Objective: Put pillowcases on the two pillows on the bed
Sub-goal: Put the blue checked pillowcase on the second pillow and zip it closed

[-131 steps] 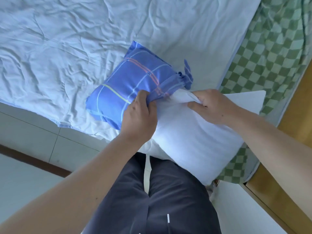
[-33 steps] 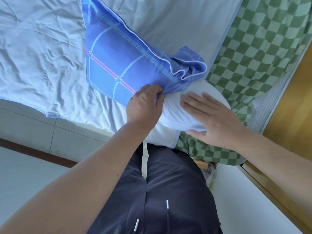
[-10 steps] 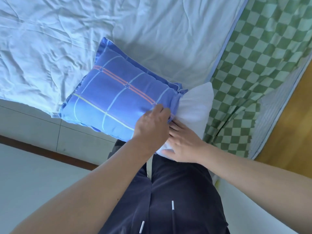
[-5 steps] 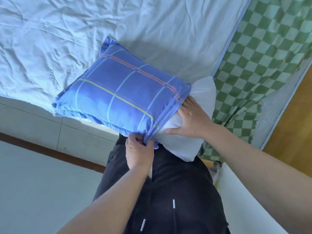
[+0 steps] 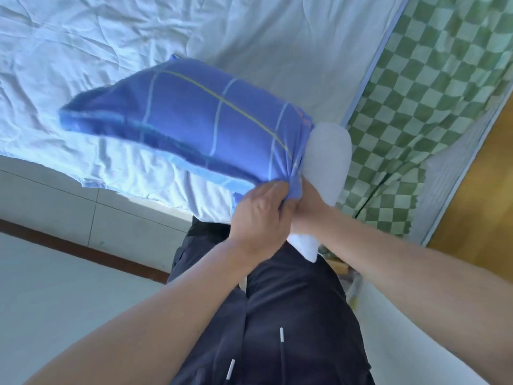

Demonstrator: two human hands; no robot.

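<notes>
Trousers nearest; left hand gripping bunched pillowcase mouth, right hand mostly hidden, grip indeterminable; pillow, now lifted off bed, less exposed than half a second ago, casing nearly complete.

The pillowcase in the middle of the frame is matt blue woven cloth with thin pale lines. The pillow is smooth white fabric. The quilt at the upper left is soft, wrinkled pale cloth. The sheet at the upper right is matt green checked cloth. The floor at the lower left is smooth grey tile. The bed frame at the right edge is smooth wood.
</notes>
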